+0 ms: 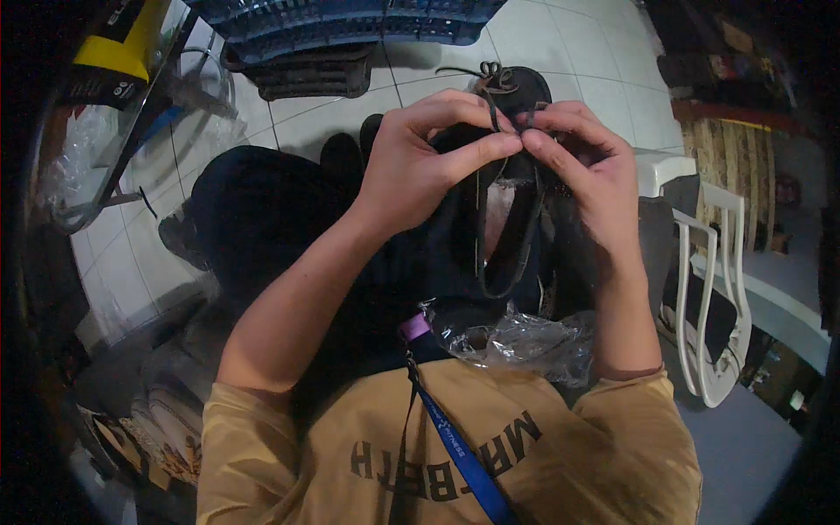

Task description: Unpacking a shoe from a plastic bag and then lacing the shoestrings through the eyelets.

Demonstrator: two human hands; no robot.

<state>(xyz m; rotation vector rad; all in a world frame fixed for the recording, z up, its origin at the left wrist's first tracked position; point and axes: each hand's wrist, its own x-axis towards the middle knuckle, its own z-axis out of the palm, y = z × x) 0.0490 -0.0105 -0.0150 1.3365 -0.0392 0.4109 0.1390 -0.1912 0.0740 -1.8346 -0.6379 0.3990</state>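
Observation:
A black shoe [503, 206] rests on my lap, its opening facing up. My left hand [424, 157] pinches a black lace [486, 109] near the top of the shoe, thumb and forefinger closed on it. My right hand [586, 171] grips the shoe's other side and pinches the lace beside my left fingers. A loop of lace [506, 262] hangs down over the shoe's opening. Crumpled clear plastic [525, 341] lies on my lap just below the shoe.
A blue plastic crate [350, 22] stands on the white tiled floor [577, 52] ahead, with a dark crate [306, 74] under it. A white plastic chair [713, 289] is at my right. Clear bags and a yellow-black package [118, 52] lie at left. A blue lanyard [455, 442] hangs on my chest.

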